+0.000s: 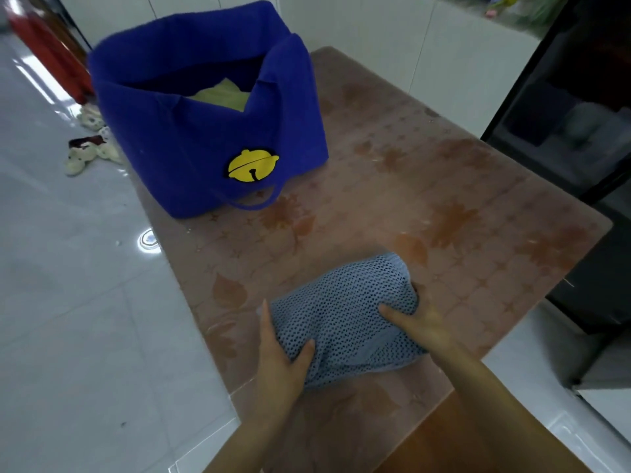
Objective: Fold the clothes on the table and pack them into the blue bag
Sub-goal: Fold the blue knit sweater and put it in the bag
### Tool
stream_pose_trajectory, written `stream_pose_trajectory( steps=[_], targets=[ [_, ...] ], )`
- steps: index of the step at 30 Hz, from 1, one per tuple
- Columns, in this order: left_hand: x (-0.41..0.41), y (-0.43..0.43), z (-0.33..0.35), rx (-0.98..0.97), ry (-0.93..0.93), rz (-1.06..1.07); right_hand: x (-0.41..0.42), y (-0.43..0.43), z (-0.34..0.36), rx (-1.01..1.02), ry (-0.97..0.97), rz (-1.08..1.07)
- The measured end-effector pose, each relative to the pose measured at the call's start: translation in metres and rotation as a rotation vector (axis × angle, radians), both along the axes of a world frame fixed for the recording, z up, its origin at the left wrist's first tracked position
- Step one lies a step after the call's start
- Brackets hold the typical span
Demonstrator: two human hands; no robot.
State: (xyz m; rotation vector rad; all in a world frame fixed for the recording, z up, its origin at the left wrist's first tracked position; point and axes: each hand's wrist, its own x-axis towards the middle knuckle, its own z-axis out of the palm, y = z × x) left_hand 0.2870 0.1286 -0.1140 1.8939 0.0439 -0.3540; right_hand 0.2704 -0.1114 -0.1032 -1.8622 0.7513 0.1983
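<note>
one folded garment and one bag. the worktop (444,199), reddish-brown with a leaf pattern, runs from near to far. the blue bag (191,141) stands open at its far left corner, with one handle loop lying on the surface in front of it. the blue mesh garment (345,315), folded into a compact bundle, sits at the near edge, well apart from the bag; whether it rests on the surface or is just raised cannot be told. the left hand (280,360) grips the bundle's left end, thumb on top and the other fingers hidden beneath. the right hand (420,322) grips the right end, thumb pressed into the top and the other fingers curled round the far side. a pale yellow-green cloth (222,95) shows inside the bag's mouth. a yellow bell badge (252,165) marks the bag's near face. step in hand, as judged: carrying the bundle to the bag. to do it well, squeeze both ends inward so the folds do not spring open, hold the bundle level, clear the near rim, and lower it flat onto the cloth inside rather than dropping it.
</note>
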Motion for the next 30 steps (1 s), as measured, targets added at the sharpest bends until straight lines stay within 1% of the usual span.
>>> stream_pose_trajectory(
  steps=[3,5,8,11,14,15,18,22,24,27,29,30],
  targets=[
    [0.013,0.003,0.001,0.105,-0.069,-0.126,-0.002,-0.003,-0.006,0.022,-0.094,0.052],
    [0.024,0.004,-0.003,0.160,-0.093,-0.228,-0.001,0.000,-0.003,-0.002,-0.120,0.075],
    [0.036,0.004,0.001,0.196,-0.160,-0.320,-0.013,0.012,-0.002,-0.195,-0.137,0.137],
    [0.067,0.002,0.003,0.229,-0.275,-0.450,-0.022,0.018,-0.007,-0.344,-0.143,0.085],
    [0.101,0.008,0.014,0.208,-0.355,-0.598,-0.018,0.035,0.000,-0.326,-0.118,-0.035],
    [0.111,0.011,0.021,0.195,-0.373,-0.649,-0.016,0.043,0.005,-0.311,-0.144,-0.090],
    [0.144,0.022,0.052,0.170,-0.410,-0.764,-0.001,0.069,0.032,-0.347,-0.243,-0.222],
    [0.181,0.031,0.104,0.163,-0.558,-0.852,0.018,0.096,0.076,-0.394,-0.400,-0.381],
    [0.193,0.034,0.134,0.150,-0.612,-0.894,0.030,0.105,0.100,-0.385,-0.494,-0.455],
    [0.211,0.037,0.180,0.102,-0.686,-0.881,0.057,0.110,0.138,-0.376,-0.628,-0.493],
    [0.221,0.041,0.207,0.072,-0.693,-0.851,0.080,0.108,0.161,-0.345,-0.673,-0.479],
    [0.225,0.044,0.221,0.083,-0.694,-0.843,0.088,0.106,0.171,-0.375,-0.683,-0.433]
  ],
)
